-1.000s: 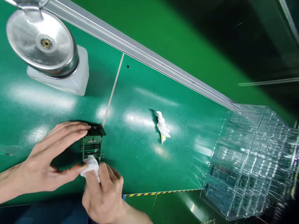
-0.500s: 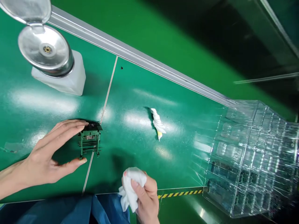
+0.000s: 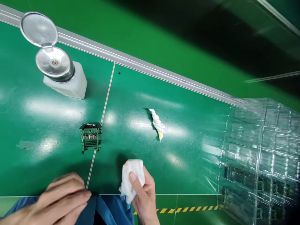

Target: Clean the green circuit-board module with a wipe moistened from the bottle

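My right hand grips a crumpled white cloth with a small red spot, thumb pressed on top, at the bench's front edge. My left hand is at the lower left, somewhat blurred and apart from everything on the bench. Its fingers are loosely bent and I see nothing in them; the palm is hidden. Beyond it, a small green electronic assembly with boards and pins stands by the white seam line, untouched. A twisted white wipe with a yellow patch lies to the right.
At the back left stands a white dispenser bottle with a metal cup top, lid raised. Stacked clear plastic trays occupy the right end, dark boards in some. A dark speck lies near the rear metal rail.
My left hand has let go of the green assembly and drawn back toward my body. The right hand still holds the cloth. The view has shifted slightly.
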`<action>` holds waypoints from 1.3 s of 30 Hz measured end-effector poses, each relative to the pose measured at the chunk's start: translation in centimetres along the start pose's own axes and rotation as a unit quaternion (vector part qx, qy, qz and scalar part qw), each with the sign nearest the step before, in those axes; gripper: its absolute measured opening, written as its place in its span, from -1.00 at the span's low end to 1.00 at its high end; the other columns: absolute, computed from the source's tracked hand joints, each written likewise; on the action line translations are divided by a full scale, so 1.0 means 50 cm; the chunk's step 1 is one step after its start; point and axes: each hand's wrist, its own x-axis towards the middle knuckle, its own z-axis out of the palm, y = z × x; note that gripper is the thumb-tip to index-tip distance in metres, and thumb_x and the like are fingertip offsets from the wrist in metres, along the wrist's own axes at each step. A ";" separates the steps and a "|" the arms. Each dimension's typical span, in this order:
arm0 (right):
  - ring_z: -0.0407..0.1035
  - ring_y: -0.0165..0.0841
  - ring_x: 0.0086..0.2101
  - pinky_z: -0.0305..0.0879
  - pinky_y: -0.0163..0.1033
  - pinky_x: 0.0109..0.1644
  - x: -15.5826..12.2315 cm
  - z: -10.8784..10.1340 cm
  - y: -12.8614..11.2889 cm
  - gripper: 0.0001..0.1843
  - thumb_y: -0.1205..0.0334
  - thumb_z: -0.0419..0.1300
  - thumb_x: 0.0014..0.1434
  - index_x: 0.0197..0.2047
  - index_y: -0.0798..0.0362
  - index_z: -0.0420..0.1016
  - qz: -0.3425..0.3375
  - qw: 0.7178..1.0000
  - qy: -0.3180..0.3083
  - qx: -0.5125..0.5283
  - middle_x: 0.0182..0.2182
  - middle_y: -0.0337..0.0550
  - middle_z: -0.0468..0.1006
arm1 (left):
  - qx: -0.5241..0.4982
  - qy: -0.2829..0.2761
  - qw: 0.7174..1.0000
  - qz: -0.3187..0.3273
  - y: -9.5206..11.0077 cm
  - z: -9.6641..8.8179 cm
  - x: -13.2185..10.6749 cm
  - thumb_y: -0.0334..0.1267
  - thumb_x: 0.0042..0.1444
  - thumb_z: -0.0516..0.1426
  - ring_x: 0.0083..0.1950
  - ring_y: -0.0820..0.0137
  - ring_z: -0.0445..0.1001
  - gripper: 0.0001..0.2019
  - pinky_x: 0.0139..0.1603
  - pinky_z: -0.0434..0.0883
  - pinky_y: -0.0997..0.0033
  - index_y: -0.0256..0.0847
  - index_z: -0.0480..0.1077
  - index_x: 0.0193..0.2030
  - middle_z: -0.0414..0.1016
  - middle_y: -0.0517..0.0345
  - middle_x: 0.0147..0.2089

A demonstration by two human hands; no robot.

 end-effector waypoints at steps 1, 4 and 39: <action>0.18 -0.49 -0.57 0.17 -0.38 -0.52 -0.002 0.009 0.007 -0.66 0.00 0.31 0.05 -0.19 0.05 0.53 0.004 1.000 -0.009 -0.001 -0.50 -0.19 0.42 | -0.034 -0.046 0.998 0.013 0.012 0.016 0.004 -0.41 0.20 0.04 -0.27 0.49 0.53 -0.86 -0.21 0.50 0.65 -0.23 0.40 -0.16 0.51 0.10 -0.31; 0.35 -0.34 -0.42 0.33 -0.23 -0.31 -0.009 0.035 0.031 -0.58 -0.08 0.29 0.04 -0.10 0.00 0.54 0.012 0.998 -0.057 0.038 -0.34 -0.09 0.52 | -0.146 -0.132 0.979 -0.050 0.025 0.055 0.019 -0.36 0.25 -0.01 -0.35 0.55 0.49 -0.85 -0.30 0.46 0.72 -0.23 0.35 -0.13 0.47 0.14 -0.35; 0.30 -0.20 -0.02 0.41 -0.03 -0.04 -0.033 0.057 0.062 -0.54 0.44 -0.03 0.18 0.15 0.10 0.28 -0.531 0.738 -0.115 -0.400 0.06 0.16 0.27 | -0.154 -0.120 0.979 -0.057 0.014 0.098 -0.004 -0.35 0.24 -0.03 -0.36 0.50 0.40 -0.76 -0.26 0.46 0.55 -0.30 0.44 -0.34 0.43 0.07 -0.32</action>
